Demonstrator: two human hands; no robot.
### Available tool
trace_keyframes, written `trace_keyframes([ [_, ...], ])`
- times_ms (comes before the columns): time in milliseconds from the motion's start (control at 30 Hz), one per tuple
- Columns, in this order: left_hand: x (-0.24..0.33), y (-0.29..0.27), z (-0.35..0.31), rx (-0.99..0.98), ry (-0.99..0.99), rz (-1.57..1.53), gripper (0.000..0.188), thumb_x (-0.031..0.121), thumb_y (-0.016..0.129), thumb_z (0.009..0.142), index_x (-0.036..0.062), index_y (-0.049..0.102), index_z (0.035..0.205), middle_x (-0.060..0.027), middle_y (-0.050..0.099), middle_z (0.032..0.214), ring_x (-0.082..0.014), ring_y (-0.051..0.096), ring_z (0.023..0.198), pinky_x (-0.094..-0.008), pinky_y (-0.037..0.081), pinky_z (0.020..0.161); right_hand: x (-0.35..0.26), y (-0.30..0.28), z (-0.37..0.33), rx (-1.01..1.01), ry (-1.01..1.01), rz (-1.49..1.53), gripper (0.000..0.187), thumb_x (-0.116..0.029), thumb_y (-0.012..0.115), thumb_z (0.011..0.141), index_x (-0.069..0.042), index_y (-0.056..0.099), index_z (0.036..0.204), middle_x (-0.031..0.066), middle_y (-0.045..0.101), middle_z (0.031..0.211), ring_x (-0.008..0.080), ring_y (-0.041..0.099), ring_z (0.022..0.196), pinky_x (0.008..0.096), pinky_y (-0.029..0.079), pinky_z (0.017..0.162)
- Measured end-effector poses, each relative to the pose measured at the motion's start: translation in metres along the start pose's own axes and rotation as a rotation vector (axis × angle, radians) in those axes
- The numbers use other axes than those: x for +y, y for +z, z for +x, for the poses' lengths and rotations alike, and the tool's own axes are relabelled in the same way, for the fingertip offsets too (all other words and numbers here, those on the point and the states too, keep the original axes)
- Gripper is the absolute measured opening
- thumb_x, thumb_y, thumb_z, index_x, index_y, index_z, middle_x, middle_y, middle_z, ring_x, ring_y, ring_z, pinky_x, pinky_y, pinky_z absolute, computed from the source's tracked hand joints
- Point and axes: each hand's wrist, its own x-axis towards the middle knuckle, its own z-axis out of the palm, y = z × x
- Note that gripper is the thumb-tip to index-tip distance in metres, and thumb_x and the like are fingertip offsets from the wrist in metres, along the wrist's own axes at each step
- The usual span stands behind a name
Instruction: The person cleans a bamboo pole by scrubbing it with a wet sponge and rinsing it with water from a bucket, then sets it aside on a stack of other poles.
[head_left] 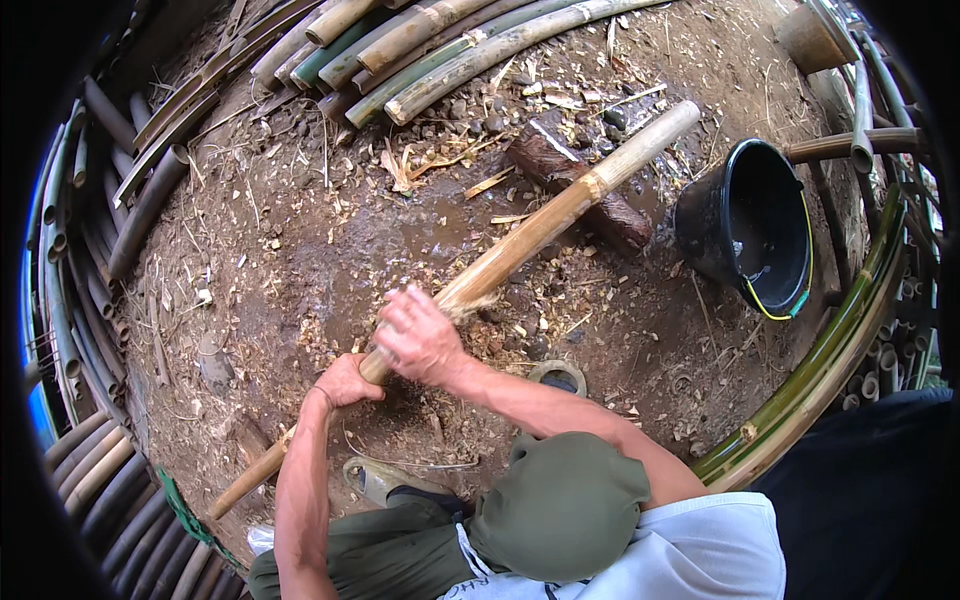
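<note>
A long, pale tan bamboo pole (540,235) slants from the centre up to the right, its far end resting across a dark reddish-brown log (615,215). My left hand (345,382) is closed round its near part. My right hand (420,340) lies over the pole just above the left, fingers bent and slightly blurred. From beneath its palm sticks a frayed wad of pale fibres (472,305), pressed against the bamboo; most of it is hidden. Beyond my left forearm, a tan bamboo length (250,482) lines up with the pole; the forearm covers any join.
A black bucket (705,215) with some liquid stands at the right. Cut bamboo poles (450,75) are stacked at the back, with more piled at the left (95,270). Green bamboo (800,400) curves along the right. Chips litter the damp earth (390,235) around my sandals (380,480).
</note>
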Motion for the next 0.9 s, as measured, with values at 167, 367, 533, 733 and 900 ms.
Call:
trace_keyframes([
  [167, -0.026, -0.016, 0.011, -0.318, 0.002, -0.336, 0.042, 0.015, 0.092, 0.06, 0.0061, 0.073, 0.095, -0.0039, 0.073, 0.088, -0.014, 0.066, 0.084, -0.0302, 0.052, 0.082, 0.096, -0.065, 0.005, 0.087, 0.016, -0.128, 0.014, -0.027, 0.068, 0.087, -0.014, 0.071, 0.087, 0.0109, 0.07, 0.104, 0.0295, 0.065, 0.114, 0.0537, 0.042, 0.111],
  [367, -0.003, -0.017, 0.013, -0.226, 0.007, -0.203, 0.066, 0.029, 0.096, 0.057, 0.0054, 0.071, 0.114, -0.0049, 0.073, 0.104, -0.0171, 0.066, 0.096, -0.033, 0.05, 0.091, 0.264, -0.193, 0.029, 0.077, 0.353, -0.507, 0.014, -0.021, 0.069, 0.085, -0.009, 0.069, 0.092, 0.0141, 0.063, 0.095, 0.0319, 0.065, 0.099, 0.0438, 0.056, 0.084],
  [533, 0.023, 0.009, -0.039, 0.463, 0.155, 0.279, 0.091, 0.03, 0.094, 0.058, 0.003, 0.054, 0.135, -0.0164, 0.055, 0.124, -0.0332, 0.055, 0.116, -0.0417, 0.046, 0.103, 0.234, -0.306, 0.06, 0.159, 0.318, -0.386, 0.022, -0.024, 0.07, 0.087, -0.012, 0.069, 0.105, 0.0145, 0.063, 0.103, 0.034, 0.066, 0.092, 0.0437, 0.056, 0.08],
  [733, 0.065, 0.09, -0.029, 0.874, 0.135, 0.623, 0.081, 0.022, 0.083, 0.071, 0.0059, 0.044, 0.14, -0.0165, 0.052, 0.13, -0.0344, 0.052, 0.12, -0.0452, 0.043, 0.105, 0.286, -0.484, -0.018, -0.074, 1.006, -0.526, 0.05, -0.041, 0.074, 0.083, -0.014, 0.068, 0.124, 0.0185, 0.066, 0.118, 0.0361, 0.066, 0.107, 0.0431, 0.053, 0.095],
  [900, 0.053, 0.055, -0.011, 0.678, 0.1, 0.462, 0.064, 0.028, 0.083, 0.068, 0.0084, 0.055, 0.122, -0.0181, 0.067, 0.108, -0.037, 0.067, 0.098, -0.0467, 0.053, 0.087, 0.337, -0.427, -0.13, -0.605, 1.354, -0.549, 0.062, -0.043, 0.071, 0.079, -0.006, 0.065, 0.128, 0.0265, 0.065, 0.125, 0.0355, 0.062, 0.12, 0.0428, 0.049, 0.104],
])
